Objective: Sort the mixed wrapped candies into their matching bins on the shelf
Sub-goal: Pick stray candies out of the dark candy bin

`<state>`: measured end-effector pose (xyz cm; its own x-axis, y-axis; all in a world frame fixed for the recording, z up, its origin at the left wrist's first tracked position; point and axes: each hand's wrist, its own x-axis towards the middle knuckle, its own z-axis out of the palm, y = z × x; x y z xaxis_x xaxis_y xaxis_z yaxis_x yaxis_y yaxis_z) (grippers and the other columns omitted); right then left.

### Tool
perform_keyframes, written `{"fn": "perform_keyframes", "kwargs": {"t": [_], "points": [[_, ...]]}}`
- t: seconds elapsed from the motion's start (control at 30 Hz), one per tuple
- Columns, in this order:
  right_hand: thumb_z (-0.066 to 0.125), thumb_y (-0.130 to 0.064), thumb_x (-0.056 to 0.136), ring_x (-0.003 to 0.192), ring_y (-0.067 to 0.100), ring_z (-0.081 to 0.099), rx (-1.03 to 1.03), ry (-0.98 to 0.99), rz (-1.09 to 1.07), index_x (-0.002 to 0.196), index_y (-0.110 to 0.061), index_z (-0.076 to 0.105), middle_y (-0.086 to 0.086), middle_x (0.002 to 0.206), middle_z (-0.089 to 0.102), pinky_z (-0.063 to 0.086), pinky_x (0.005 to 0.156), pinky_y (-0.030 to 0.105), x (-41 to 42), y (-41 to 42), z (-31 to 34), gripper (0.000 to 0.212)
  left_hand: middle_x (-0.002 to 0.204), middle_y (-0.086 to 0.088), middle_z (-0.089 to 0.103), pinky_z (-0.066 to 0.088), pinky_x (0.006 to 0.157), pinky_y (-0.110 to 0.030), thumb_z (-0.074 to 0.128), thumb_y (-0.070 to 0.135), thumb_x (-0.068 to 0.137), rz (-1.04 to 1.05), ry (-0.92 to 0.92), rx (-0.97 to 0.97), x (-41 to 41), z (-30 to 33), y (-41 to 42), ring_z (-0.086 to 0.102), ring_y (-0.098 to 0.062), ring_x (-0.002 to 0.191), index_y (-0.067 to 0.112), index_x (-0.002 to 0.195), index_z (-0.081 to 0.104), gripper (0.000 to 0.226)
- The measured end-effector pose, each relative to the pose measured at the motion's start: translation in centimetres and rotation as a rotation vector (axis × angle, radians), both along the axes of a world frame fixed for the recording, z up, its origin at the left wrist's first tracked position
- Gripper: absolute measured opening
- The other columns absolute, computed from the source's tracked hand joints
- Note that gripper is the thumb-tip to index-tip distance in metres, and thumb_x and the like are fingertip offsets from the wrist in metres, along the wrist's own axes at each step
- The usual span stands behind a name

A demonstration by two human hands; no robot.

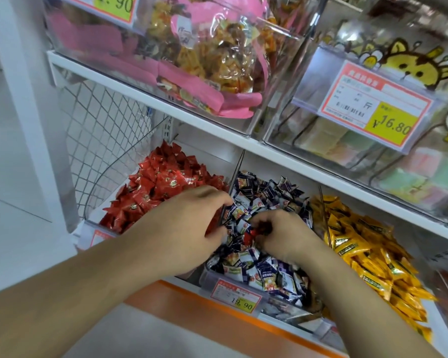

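Upper shelf, left: clear tub of pink snack bags.
Upper right: price tag reading 16.80.
Far left: wire mesh panel.

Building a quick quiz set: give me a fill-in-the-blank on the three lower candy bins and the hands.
1. Both hands, left hand and right hand, are over the ____ of the three lower bins.
2. The right hand pinches a ____ candy.
3. The bin left of the dark blue candies holds ____ candies.
4. The rightmost bin holds ____ candies.

Missing words: middle; red; red; yellow
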<state>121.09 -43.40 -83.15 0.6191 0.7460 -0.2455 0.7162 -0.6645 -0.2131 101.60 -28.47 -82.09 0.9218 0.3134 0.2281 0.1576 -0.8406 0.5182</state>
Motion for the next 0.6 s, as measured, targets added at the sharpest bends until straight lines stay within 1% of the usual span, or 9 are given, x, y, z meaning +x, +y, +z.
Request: {"fn": "perform_keyframes", "kwargs": {"t": [0.03,0.07,0.1,0.17,0.23,0.33,0.4,0.5,0.6], "points": [[0.064,-0.008,0.087,0.081,0.015,0.067,0.0,-0.008,0.001,0.1,-0.02,0.072,0.0,0.093,0.073,0.058,0.066,0.03,0.0,0.1,0.0,0.019,0.148,0.027,0.041,0.044,0.109,-0.025,0.056,0.046,0.1,0.001,-0.001,0.0,0.0,0.0,0.0,0.042,0.001,0.135,0.04,0.147,0.042,0.049],[0.065,-0.006,0.086,0.085,0.016,0.068,0.002,-0.008,-0.005,0.098,-0.02,0.073,0.0,0.095,0.073,0.059,0.069,0.031,0.0,0.2,-0.2,0.019,0.148,0.027,0.041,0.044,0.109,-0.025,0.056,0.046,0.1,0.003,-0.006,0.0,0.0,0.0,-0.1,0.042,0.001,0.135,0.04,0.147,0.042,0.049],[0.065,-0.006,0.086,0.087,0.014,0.067,0.008,-0.001,-0.017,0.097,-0.022,0.074,-0.004,0.096,0.073,0.058,0.068,0.025,0.1,0.2,-0.4,0.021,0.148,0.026,0.041,0.045,0.109,-0.026,0.056,0.046,0.1,0.004,-0.01,0.0,0.0,-0.1,-0.1,0.042,0.001,0.135,0.04,0.147,0.042,0.048],[0.067,-0.007,0.087,0.09,0.007,0.065,0.04,-0.001,-0.039,0.095,-0.029,0.075,-0.013,0.096,0.071,0.046,0.067,0.009,0.3,0.2,-0.9,0.025,0.148,0.026,0.041,0.044,0.109,-0.026,0.055,0.045,0.101,0.006,-0.012,-0.003,0.0,-0.1,-0.1,0.041,0.002,0.135,0.041,0.147,0.041,0.049],[0.067,-0.007,0.088,0.089,0.003,0.063,0.078,-0.013,-0.053,0.092,-0.03,0.076,-0.016,0.093,0.07,0.04,0.067,0.004,0.4,0.2,-1.2,0.025,0.149,0.026,0.041,0.045,0.109,-0.026,0.055,0.045,0.101,0.008,-0.008,-0.003,-0.1,-0.1,-0.1,0.041,0.002,0.135,0.042,0.148,0.04,0.049],[0.066,-0.005,0.089,0.083,-0.001,0.062,0.106,-0.026,-0.066,0.088,-0.028,0.077,-0.017,0.089,0.07,0.039,0.063,0.001,0.4,0.4,-1.3,0.026,0.149,0.026,0.041,0.046,0.108,-0.027,0.055,0.045,0.101,0.01,-0.007,-0.001,-0.1,0.0,-0.2,0.042,0.001,0.135,0.042,0.148,0.04,0.049],[0.066,-0.004,0.089,0.08,-0.001,0.062,0.117,-0.05,-0.064,0.084,-0.028,0.076,-0.018,0.087,0.069,0.046,0.064,0.006,0.3,0.6,-1.3,0.026,0.15,0.026,0.041,0.046,0.108,-0.026,0.055,0.044,0.101,0.013,-0.006,-0.003,0.0,0.1,-0.2,0.042,0.002,0.135,0.042,0.148,0.041,0.048],[0.066,-0.001,0.086,0.077,0.0,0.063,0.134,-0.072,-0.071,0.076,-0.027,0.073,-0.016,0.081,0.069,0.058,0.07,0.022,0.2,0.8,-1.4,0.029,0.151,0.026,0.04,0.043,0.108,-0.022,0.056,0.043,0.102,0.013,0.005,-0.017,0.0,0.1,-0.2,0.042,0.002,0.135,0.041,0.148,0.041,0.049],[0.065,0.0,0.086,0.08,0.006,0.065,0.156,-0.105,-0.061,0.078,-0.027,0.07,-0.015,0.084,0.068,0.06,0.074,0.031,-0.2,0.6,-1.1,0.029,0.149,0.026,0.041,0.046,0.105,-0.023,0.056,0.043,0.101,0.015,0.001,-0.028,-0.1,0.2,-0.2,0.045,0.002,0.132,0.042,0.147,0.042,0.048]]}}
